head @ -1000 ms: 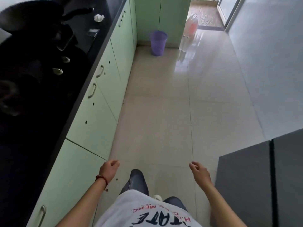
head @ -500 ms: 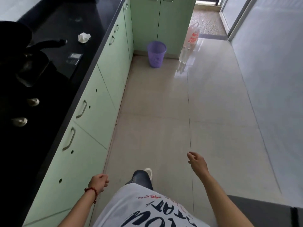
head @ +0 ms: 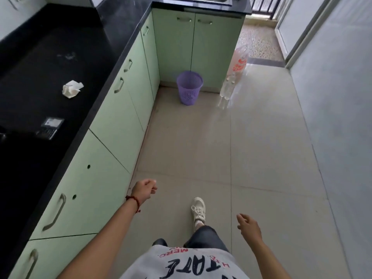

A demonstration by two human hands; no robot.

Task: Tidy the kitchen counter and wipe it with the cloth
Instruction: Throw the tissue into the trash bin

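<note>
The black kitchen counter [head: 50,63] runs along the left above pale green cabinets. On it lie a crumpled white paper wad [head: 72,89], a small flat packet [head: 50,127] nearer to me, and a faint whitish smear [head: 67,56] farther back. No cloth is in view. My left hand [head: 143,190] hangs beside the cabinet fronts with fingers loosely curled and nothing in it. My right hand [head: 248,226] is low over the floor, fingers apart, holding nothing. Both hands are well away from the counter items.
A purple perforated waste bin [head: 189,87] stands on the tiled floor in the cabinet corner. Clear bottles [head: 226,89] and a plastic bag [head: 239,61] sit to its right. A sink [head: 198,0] lies at the far counter. A pale wall [head: 334,97] bounds the right.
I have walked forward along the counter; the stove and pan slid out of view and the paper wad and bin came closer. My left hand swung forward, my right hand swung back.
</note>
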